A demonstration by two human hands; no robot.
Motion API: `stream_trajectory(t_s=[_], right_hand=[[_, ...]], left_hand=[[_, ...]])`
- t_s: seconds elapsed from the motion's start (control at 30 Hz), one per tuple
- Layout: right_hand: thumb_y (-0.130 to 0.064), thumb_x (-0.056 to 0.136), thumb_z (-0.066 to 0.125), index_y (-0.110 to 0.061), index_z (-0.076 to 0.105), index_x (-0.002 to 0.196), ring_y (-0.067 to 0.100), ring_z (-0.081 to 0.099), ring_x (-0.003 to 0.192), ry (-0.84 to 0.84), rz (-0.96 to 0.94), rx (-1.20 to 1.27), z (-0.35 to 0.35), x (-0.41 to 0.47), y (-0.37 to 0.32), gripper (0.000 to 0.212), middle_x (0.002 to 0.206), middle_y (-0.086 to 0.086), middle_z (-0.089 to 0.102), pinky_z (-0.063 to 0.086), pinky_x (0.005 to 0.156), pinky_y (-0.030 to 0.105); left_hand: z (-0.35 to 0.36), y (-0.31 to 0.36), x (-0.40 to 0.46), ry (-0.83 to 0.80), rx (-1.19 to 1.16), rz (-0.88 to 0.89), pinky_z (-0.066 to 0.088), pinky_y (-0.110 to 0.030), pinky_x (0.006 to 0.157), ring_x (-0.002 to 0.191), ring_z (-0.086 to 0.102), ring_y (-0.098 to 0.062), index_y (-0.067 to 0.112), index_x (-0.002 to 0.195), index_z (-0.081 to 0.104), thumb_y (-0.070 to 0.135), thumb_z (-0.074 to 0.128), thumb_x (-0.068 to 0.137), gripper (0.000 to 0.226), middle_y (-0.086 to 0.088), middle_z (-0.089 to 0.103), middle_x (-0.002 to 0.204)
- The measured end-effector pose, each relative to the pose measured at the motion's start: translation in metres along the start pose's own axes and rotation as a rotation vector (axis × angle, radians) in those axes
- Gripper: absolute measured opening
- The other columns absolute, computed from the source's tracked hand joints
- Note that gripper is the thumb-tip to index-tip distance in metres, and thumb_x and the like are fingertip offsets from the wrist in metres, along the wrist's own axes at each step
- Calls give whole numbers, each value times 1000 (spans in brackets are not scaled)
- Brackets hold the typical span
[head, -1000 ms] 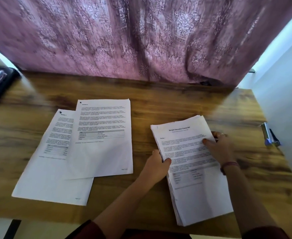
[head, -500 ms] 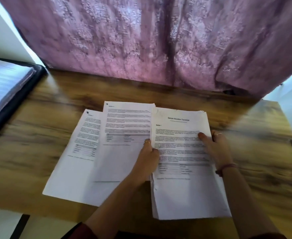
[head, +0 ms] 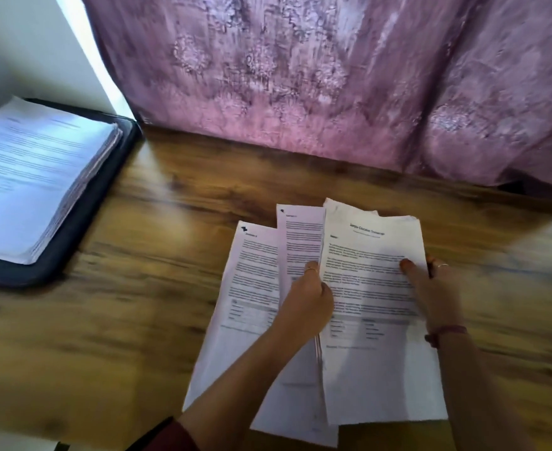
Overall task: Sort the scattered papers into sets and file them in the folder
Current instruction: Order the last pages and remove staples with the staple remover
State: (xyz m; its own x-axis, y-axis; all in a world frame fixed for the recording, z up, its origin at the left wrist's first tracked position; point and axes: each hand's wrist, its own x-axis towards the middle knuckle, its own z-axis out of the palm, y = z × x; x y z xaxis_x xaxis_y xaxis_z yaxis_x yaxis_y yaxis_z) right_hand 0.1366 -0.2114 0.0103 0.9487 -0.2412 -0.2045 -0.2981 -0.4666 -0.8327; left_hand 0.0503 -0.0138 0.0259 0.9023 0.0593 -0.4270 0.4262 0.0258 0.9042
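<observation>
Both hands on the paper stack, which sits on the wooden table right of centre, top page a printed sheet with a centred title and a small table lower down. Left hand grips the stack's left edge, fingers curled round it, ring visible on one finger. Right hand holds the right edge, thumb pressed flat on the top page, other fingers tucked behind the edge, ring on one finger, dark red bracelet at the wrist. The stack overlaps a second sheet to its left, which in turn overlaps a third sheet further left; both lie flat on the table, fanned out, each with a small dark mark at the top left corner. Open black folder at the far left of the table, well apart from the hands, with a thick pile of filed pages in it. Mauve patterned curtain hangs behind the table's far edge
</observation>
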Motion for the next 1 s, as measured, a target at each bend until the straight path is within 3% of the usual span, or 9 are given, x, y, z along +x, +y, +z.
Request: stream_trajectory(t_s=[0.07, 0.13, 0.37, 0.47, 0.53, 0.6, 0.73, 0.83, 1.0], right_hand=[[-22, 92, 62, -7, 61, 109, 22, 60, 82, 15, 16, -16, 5, -1, -1, 23, 105, 10, 66, 42, 62, 25], [-23, 92, 62, -6, 61, 110, 17, 59, 76, 24, 25, -36, 8, -2, -2, 25, 103, 10, 65, 40, 57, 22], [-29, 91, 61, -16, 60, 110, 14, 59, 77, 5, -20, -146, 27, 13, -19, 23, 102, 6, 65, 42, 57, 23], [-30, 89, 62, -7, 60, 115, 25, 60, 87, 15, -58, -294, 40, 19, -22, 35, 109, 10, 62, 51, 66, 33], [-32, 88, 62, -4, 59, 118, 32, 58, 99, 34, -57, -372, 45, 21, -20, 41, 117, 14, 57, 53, 82, 47], [-34, 88, 61, -4, 58, 119, 33, 57, 102, 37, -58, -402, 47, 22, -17, 44, 120, 15, 55, 52, 86, 51], [-31, 88, 64, -9, 54, 127, 26, 59, 99, -10, -26, -315, 45, 24, -20, 46, 121, 9, 59, 53, 78, 41], [-25, 89, 67, -13, 50, 131, 18, 60, 85, -37, 4, -170, 40, 19, -25, 47, 112, 2, 60, 45, 60, 24], [-23, 90, 65, -15, 56, 123, 15, 63, 78, -78, 11, -80, 30, 0, -39, 35, 98, -1, 66, 44, 56, 22]], left_hand=[[-5, 0, 1, -28, -73, -47, 53, -18, 75, 95, 63, -12, 34, 116, 45, 32, 36, 105, 14, 12, 62, 114], [-9, 0, -2, -54, -99, -62, 51, -13, 66, 90, 64, -9, 34, 116, 46, 31, 36, 105, 16, 17, 61, 111], [-23, -3, 4, 65, 230, 95, 53, -10, 63, 88, 63, -8, 32, 120, 40, 25, 47, 101, 22, 24, 53, 107], [-30, -8, 11, 148, 378, 81, 53, -23, 87, 114, 50, -15, 29, 127, 41, 29, 54, 97, 33, 10, 44, 123], [-33, -11, 18, 228, 618, 90, 40, -31, 103, 125, 33, -16, 23, 139, 34, 32, 54, 96, 48, 1, 33, 131], [-34, -12, 22, 267, 677, 69, 33, -31, 107, 128, 27, -19, 20, 143, 30, 31, 54, 95, 55, -4, 28, 137], [-33, -10, 25, 216, 382, 48, 52, -16, 81, 108, 54, -13, 29, 136, 31, 25, 56, 96, 48, 13, 49, 118], [-35, 2, 25, 162, 264, 4, 46, -7, 49, 80, 61, -3, 33, 147, 16, 23, 51, 99, 61, 30, 47, 94], [-55, 18, 18, 138, 268, 32, 43, -5, 47, 66, 62, 2, 31, 150, 15, 29, 47, 100, 59, 28, 51, 85]])
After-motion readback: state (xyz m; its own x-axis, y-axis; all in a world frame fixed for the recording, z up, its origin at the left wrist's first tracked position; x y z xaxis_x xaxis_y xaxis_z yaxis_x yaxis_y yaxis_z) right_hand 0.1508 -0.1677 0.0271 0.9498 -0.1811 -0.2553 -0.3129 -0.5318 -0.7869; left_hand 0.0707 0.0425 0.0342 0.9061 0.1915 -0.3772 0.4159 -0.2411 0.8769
